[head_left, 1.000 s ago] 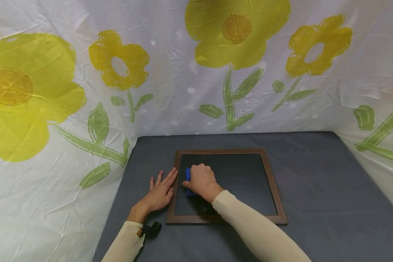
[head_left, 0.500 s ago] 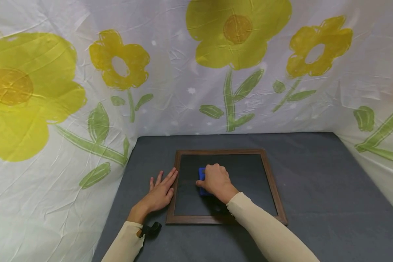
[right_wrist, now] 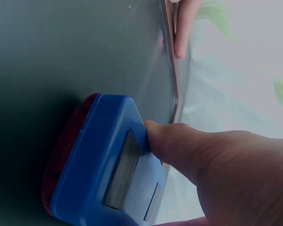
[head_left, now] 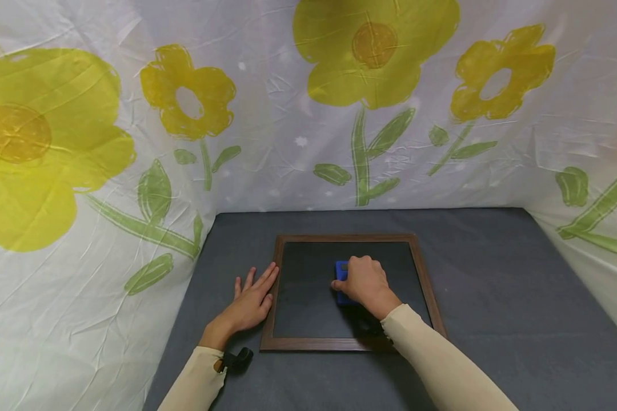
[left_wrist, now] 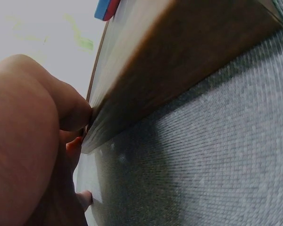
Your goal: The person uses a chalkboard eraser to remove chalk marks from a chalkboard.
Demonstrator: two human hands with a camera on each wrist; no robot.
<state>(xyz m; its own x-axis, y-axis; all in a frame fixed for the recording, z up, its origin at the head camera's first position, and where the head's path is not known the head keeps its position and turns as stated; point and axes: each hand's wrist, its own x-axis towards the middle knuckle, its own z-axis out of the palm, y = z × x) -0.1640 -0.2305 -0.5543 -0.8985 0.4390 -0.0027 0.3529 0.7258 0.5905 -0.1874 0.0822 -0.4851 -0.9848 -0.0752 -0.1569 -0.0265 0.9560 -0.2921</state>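
A dark chalkboard (head_left: pixel 308 302) in a brown wooden frame (head_left: pixel 275 268) lies flat on the grey table (head_left: pixel 493 297). My right hand (head_left: pixel 364 283) grips a blue eraser (head_left: pixel 341 273) with a red underside (right_wrist: pixel 61 155) and presses it on the board near its middle. In the right wrist view my thumb lies along the eraser's blue top (right_wrist: pixel 104 174). My left hand (head_left: pixel 252 298) lies flat with straight fingers on the table, its fingers touching the frame's left side (left_wrist: pixel 151 80).
White sheets printed with yellow flowers (head_left: pixel 370 51) hang close around the table at the back, left and right. A small black clip (head_left: pixel 238 361) sits at my left cuff.
My right hand has slid the eraser to the right across the board, from its left edge to about its middle. The left hand has stayed put.
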